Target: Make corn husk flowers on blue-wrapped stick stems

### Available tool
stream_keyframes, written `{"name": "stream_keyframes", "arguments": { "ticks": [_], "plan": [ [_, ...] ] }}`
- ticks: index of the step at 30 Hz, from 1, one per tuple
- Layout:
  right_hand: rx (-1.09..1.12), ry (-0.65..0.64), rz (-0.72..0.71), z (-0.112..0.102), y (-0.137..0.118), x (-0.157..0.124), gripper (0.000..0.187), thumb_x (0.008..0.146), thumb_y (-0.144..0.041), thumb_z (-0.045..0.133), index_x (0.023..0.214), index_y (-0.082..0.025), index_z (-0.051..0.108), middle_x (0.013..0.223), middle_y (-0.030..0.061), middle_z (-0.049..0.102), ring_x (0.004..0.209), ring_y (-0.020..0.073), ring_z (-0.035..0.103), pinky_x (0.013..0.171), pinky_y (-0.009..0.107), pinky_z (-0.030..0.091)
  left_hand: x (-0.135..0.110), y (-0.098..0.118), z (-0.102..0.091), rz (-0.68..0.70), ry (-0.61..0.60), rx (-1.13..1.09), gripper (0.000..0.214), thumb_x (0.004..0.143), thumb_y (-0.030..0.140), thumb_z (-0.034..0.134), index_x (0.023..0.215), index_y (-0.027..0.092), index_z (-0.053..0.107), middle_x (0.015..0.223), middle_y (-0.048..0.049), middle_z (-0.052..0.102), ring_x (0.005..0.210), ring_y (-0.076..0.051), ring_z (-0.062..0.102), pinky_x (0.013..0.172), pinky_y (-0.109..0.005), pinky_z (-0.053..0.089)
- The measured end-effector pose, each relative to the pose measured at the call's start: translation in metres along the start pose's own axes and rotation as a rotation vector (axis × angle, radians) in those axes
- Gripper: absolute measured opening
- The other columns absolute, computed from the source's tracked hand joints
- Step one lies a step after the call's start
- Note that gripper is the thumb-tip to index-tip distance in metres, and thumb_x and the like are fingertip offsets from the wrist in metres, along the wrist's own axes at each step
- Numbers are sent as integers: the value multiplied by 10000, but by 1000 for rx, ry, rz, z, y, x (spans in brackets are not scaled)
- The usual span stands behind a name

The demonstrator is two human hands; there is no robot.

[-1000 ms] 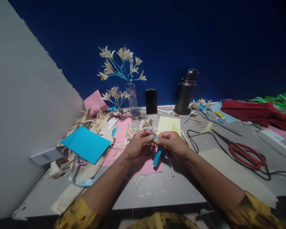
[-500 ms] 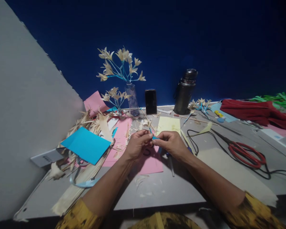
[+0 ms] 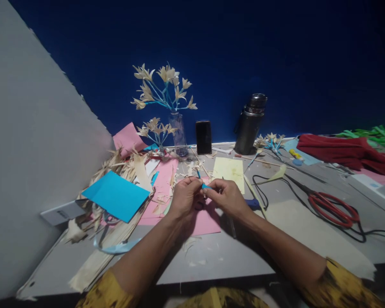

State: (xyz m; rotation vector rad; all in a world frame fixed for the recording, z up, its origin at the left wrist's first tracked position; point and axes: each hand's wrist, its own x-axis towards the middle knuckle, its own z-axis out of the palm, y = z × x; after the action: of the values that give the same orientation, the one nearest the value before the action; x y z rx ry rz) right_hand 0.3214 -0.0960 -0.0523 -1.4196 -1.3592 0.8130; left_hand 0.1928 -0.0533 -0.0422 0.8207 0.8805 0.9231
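Note:
My left hand (image 3: 185, 197) and my right hand (image 3: 228, 197) meet above a pink sheet (image 3: 205, 221) at the middle of the table. Both pinch a thin blue paper strip (image 3: 204, 185) wound round a small stick whose tip pokes up between the thumbs. The fingers of both hands are closed on it. A pen (image 3: 232, 226) lies on the table under my right wrist. A pale yellow sheet (image 3: 229, 170) lies just beyond the hands.
A blue folded sheet (image 3: 116, 195) rests on dried leaf scraps at the left. Red scissors (image 3: 333, 208) and a black cable (image 3: 368, 233) lie at the right. At the back stand a vase of paper flowers (image 3: 176, 128), a phone (image 3: 203, 137) and a flask (image 3: 250, 124).
The long loose end of the blue strip that hung below my hands is gone; only a short bit shows between the fingers. Both hands shifted slightly.

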Motion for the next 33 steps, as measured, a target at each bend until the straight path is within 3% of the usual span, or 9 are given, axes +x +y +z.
{"name": "stream_keyframes", "arguments": {
  "ticks": [6,15,21,26,30,33],
  "plan": [
    [134,-14,77,1,-5,-1,228,796,-380,648,709,-170,661,662,39,704,560,165,645,514,253,468,3,-6,-1,44,-21,-67,285,691,298,763,701,196,497,507,43,541,395,-109,506,386,-200,358],
    [135,-18,75,-4,-8,0,181,774,-299,637,648,-171,654,631,39,701,543,148,617,463,226,435,2,-1,-3,79,-24,113,256,703,324,752,733,196,532,513,20,581,397,-150,562,392,-226,404],
    [150,-26,125,0,-8,0,168,778,-311,666,683,-180,622,633,30,689,489,142,610,438,227,422,2,-4,-2,135,77,97,273,681,280,777,748,201,525,519,54,539,401,-122,538,390,-202,382],
    [330,-19,147,-4,-6,3,214,725,-358,751,686,-172,651,671,34,705,582,146,632,526,244,479,1,1,-2,67,-73,-50,318,737,397,776,811,203,534,580,29,598,447,-130,566,387,-195,380],
    [522,-74,177,-11,-6,4,233,713,-370,787,668,-163,689,694,38,715,626,142,626,615,270,504,1,7,-4,49,-193,-68,346,681,299,834,907,146,622,628,-22,665,537,-126,622,530,-219,492],
    [591,-136,206,-13,-4,4,227,697,-351,810,659,-154,705,690,36,709,648,137,624,662,266,493,2,7,-6,33,-204,-75,390,660,262,854,954,141,628,607,-15,659,531,-128,620,544,-222,494]
  ]
}}
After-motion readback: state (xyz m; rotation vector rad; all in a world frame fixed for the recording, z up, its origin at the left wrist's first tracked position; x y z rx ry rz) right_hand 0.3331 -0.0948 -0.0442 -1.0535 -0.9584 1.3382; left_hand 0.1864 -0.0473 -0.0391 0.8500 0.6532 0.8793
